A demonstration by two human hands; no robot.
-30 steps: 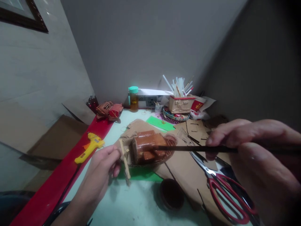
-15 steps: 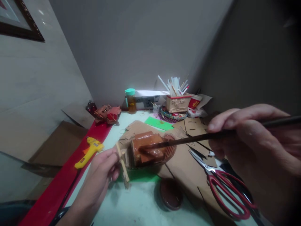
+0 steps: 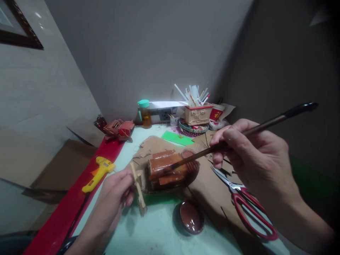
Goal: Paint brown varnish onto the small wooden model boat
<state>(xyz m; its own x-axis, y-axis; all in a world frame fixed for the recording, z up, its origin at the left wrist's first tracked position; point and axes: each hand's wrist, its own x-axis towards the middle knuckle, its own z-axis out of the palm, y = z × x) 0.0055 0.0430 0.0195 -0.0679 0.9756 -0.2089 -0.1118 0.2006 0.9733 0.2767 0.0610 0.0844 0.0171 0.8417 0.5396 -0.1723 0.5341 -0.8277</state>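
Observation:
A small cardboard model (image 3: 170,170), perhaps a boat, is coated in glossy brown paint and held above the table. My left hand (image 3: 118,189) is closed on its unpainted left end, where a pale wooden stick (image 3: 138,185) crosses the front. Between the thumb and fingers of my right hand (image 3: 252,152) is a long dark paintbrush (image 3: 202,153), its handle slanting up to the right. The brush tip touches the model's upper face. Below it on the table stands a small bowl (image 3: 191,216) of brown liquid.
Red-handled scissors (image 3: 243,200) lie partly open on cardboard (image 3: 207,193) at right. A yellow glue gun (image 3: 99,173) rests on a red strip at left. Along the wall stand a reddish model (image 3: 119,129), a teal-lidded bottle (image 3: 145,115) and a box (image 3: 198,115) of sticks.
My right hand has drawn back and tilted the brush more steeply, so its whole handle now shows. The brush tip has shifted on the model. The left hand keeps its grip.

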